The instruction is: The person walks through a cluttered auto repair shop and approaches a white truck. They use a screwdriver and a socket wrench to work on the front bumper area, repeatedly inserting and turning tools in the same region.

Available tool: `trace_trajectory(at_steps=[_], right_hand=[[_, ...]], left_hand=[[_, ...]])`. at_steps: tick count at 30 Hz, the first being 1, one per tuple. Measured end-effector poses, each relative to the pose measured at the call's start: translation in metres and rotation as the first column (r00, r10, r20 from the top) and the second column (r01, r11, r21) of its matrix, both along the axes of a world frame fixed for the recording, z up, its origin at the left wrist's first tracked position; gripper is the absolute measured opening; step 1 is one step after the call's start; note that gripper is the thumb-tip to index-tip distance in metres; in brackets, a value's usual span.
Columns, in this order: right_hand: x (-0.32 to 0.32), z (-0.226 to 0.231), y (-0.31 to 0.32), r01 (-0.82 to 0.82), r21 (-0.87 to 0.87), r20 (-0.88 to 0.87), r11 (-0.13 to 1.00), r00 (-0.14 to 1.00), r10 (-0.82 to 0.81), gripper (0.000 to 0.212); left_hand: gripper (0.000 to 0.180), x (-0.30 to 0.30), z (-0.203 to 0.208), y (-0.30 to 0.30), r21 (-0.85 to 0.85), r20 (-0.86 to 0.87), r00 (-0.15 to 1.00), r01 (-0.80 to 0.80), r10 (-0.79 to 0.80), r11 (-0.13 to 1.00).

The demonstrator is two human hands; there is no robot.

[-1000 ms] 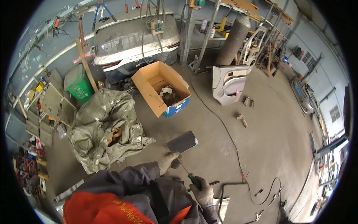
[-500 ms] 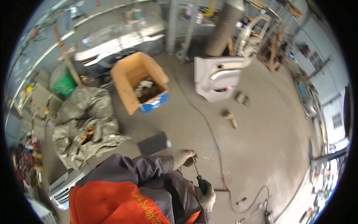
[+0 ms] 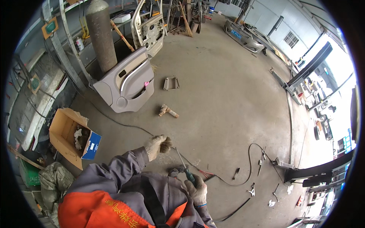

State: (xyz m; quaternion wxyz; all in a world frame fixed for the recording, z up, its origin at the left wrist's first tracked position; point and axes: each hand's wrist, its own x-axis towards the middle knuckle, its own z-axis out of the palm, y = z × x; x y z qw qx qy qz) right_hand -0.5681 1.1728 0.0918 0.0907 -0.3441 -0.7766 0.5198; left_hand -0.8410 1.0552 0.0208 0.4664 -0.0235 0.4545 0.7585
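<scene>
My right hand [image 3: 197,192], in a pale knit work glove, is wrapped round the dark green handle of a screwdriver [image 3: 181,159]. Its thin metal shaft slants up and to the left. My left hand [image 3: 156,147], gloved likewise, is curled closed just left of the shaft's tip and apart from it. Whatever its fingers may hold is hidden. Below the shaft, by my jacket, shows a dark grey thing [image 3: 176,171] whose kind I cannot make out. A black cable [image 3: 125,124] runs across the floor behind both hands.
Ahead lie a rusty metal part [image 3: 167,111] and a small metal frame [image 3: 171,83]. A beige door panel [image 3: 127,81] leans by a tall gas cylinder [image 3: 102,38]. At left stands an open cardboard box [image 3: 70,138]. Clamps [image 3: 251,190] and tools lie at right.
The view has swung to the right. My left hand has come away from the screwdriver's tip, while my right hand keeps its hold on the handle.
</scene>
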Motion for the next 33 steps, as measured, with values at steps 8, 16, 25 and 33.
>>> trace_trajectory(at_steps=[8,16,25,33], right_hand=[[-0.049,-0.001,0.190,-0.218,0.043,0.008,0.975,0.976,0.218,0.051],[0.012,-0.008,0.303,0.093,-0.008,0.020,0.996,0.995,-0.093,0.052],[0.086,0.007,0.308,0.857,-0.133,0.124,0.499,0.513,-0.849,0.056],[0.062,-0.006,0.239,0.989,0.036,0.044,-0.143,-0.145,-0.989,0.057]], left_hand=[[0.025,-0.005,-0.012,0.146,-0.005,-0.050,0.987,-0.151,0.150,0.989],[0.029,0.019,0.029,0.364,-0.206,-0.008,0.936,0.344,-0.353,0.916],[0.035,0.146,0.000,0.607,-0.191,0.118,0.234,0.959,-0.965,0.209],[0.033,0.290,-0.018,0.621,-0.229,0.190,-0.419,0.860,-0.888,-0.455]])
